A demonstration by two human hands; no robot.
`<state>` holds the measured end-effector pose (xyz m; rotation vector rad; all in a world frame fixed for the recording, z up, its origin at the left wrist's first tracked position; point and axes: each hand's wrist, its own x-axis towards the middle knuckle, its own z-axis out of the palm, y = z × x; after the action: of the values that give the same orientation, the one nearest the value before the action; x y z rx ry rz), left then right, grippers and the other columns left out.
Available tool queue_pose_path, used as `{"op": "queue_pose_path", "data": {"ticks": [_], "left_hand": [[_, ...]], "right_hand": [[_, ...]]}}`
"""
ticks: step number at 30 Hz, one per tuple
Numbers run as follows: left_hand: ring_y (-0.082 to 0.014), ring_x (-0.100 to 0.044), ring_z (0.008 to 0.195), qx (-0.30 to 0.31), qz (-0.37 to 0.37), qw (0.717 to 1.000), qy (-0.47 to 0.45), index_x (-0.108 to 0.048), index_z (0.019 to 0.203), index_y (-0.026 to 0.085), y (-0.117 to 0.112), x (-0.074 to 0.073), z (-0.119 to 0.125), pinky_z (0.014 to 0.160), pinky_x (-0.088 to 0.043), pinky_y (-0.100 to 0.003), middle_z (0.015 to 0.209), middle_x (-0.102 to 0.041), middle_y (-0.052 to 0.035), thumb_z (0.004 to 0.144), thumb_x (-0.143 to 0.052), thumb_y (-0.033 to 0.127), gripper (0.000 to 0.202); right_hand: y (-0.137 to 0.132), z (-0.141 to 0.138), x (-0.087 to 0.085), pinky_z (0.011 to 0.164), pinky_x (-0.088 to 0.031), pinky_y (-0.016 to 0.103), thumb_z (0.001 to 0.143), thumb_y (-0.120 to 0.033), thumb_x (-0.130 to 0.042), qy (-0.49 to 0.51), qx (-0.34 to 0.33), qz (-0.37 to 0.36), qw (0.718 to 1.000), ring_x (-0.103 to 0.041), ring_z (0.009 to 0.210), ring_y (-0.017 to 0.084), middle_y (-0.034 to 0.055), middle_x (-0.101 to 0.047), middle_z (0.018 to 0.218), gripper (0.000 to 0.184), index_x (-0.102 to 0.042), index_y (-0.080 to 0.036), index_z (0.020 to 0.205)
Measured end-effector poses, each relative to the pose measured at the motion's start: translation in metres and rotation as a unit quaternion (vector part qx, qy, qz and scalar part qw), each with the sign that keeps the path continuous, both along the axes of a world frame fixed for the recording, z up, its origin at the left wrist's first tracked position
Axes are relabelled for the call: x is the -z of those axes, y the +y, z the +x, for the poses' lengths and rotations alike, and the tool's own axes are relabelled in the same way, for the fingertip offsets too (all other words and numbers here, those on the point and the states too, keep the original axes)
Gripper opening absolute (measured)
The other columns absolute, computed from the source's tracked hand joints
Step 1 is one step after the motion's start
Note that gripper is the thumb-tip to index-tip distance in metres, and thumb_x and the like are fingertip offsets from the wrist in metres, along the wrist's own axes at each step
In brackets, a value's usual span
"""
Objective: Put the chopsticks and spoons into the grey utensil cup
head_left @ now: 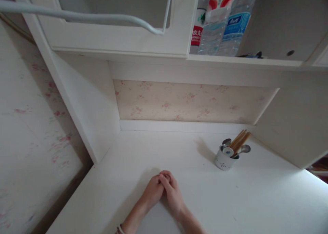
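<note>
At the bottom edge, nearest the viewer, two bare forearms come up from 6 o'clock, the left wrist wearing a thin bracelet [120,230]. They meet in clasped hands lying on a white bench [205,206]. The left hand [153,193] and right hand [174,193] press together, fingers folded over each other. Each grip is closed on the other hand alone, with no object inside.

The nearest thing is a small white utensil holder [224,161], upright on the bench at 2 o'clock from the hands and well apart from them. It holds wooden chopsticks [239,141] and metal spoons [244,148], all leaning toward 1 o'clock.

Beyond, at 12 o'clock, a floral wallpaper panel [189,102] backs the bench. Above it a shelf [256,61] carries plastic water bottles [222,25] at 1 o'clock. A white cable [77,15] crosses a cabinet door [115,39] at 11 o'clock.
</note>
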<state>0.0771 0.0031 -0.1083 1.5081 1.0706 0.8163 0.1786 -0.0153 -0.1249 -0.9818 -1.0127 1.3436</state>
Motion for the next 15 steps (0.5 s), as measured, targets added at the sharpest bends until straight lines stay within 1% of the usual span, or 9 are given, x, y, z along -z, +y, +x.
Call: {"op": "queue_pose_path", "data": {"ticks": [3,6,9,11,15], "left_hand": [[-0.0212,-0.061,0.08,0.012,0.016,1.0,0.011,-0.069,0.076,0.013,0.002,0.001,0.0,0.071,-0.043,-0.028,0.078,-0.07,-0.0061,0.088,-0.045,0.042,0.04],[-0.0219,-0.063,0.083,0.023,0.02,0.999,0.025,-0.07,0.076,0.013,0.003,0.001,0.001,0.072,-0.044,-0.028,0.078,-0.07,-0.006,0.089,-0.045,0.042,0.04],[-0.0212,-0.063,0.083,0.019,0.019,0.999,0.024,-0.069,0.075,0.014,0.002,0.002,0.002,0.072,-0.044,-0.027,0.078,-0.07,-0.0049,0.089,-0.045,0.038,0.037],[-0.0205,-0.063,0.083,0.028,0.019,0.999,0.011,-0.069,0.075,0.014,0.002,0.002,0.001,0.073,-0.044,-0.026,0.078,-0.07,-0.0047,0.089,-0.045,0.038,0.037],[-0.0199,-0.063,0.083,0.041,0.023,0.999,-0.005,-0.068,0.074,0.014,0.002,0.003,0.001,0.074,-0.044,-0.027,0.079,-0.07,-0.0043,0.09,-0.046,0.04,0.037]], "right_hand": [[0.004,0.003,0.013,0.081,-0.045,0.028,0.081,-0.05,-0.067,0.005,-0.027,-0.004,1.0,-0.059,0.084,0.017,0.0011,-0.064,0.083,0.031,-0.067,-0.021,0.093],[0.007,0.01,0.019,0.085,-0.045,0.031,0.081,-0.05,-0.067,0.033,-0.047,-0.023,0.998,-0.06,0.09,0.019,0.0031,-0.066,0.089,0.034,-0.067,-0.021,0.097],[0.007,0.012,0.019,0.091,-0.043,0.035,0.079,-0.053,-0.067,0.022,-0.05,-0.033,0.998,-0.06,0.095,0.021,0.0067,-0.068,0.096,0.04,-0.068,-0.019,0.101],[0.007,0.012,0.018,0.092,-0.043,0.037,0.078,-0.055,-0.067,0.003,-0.053,-0.031,0.998,-0.061,0.096,0.023,0.008,-0.069,0.097,0.043,-0.069,-0.018,0.101],[0.007,0.012,0.017,0.093,-0.043,0.039,0.078,-0.054,-0.068,-0.006,-0.06,-0.018,0.998,-0.061,0.097,0.024,0.0088,-0.07,0.097,0.042,-0.071,-0.018,0.1]]}}
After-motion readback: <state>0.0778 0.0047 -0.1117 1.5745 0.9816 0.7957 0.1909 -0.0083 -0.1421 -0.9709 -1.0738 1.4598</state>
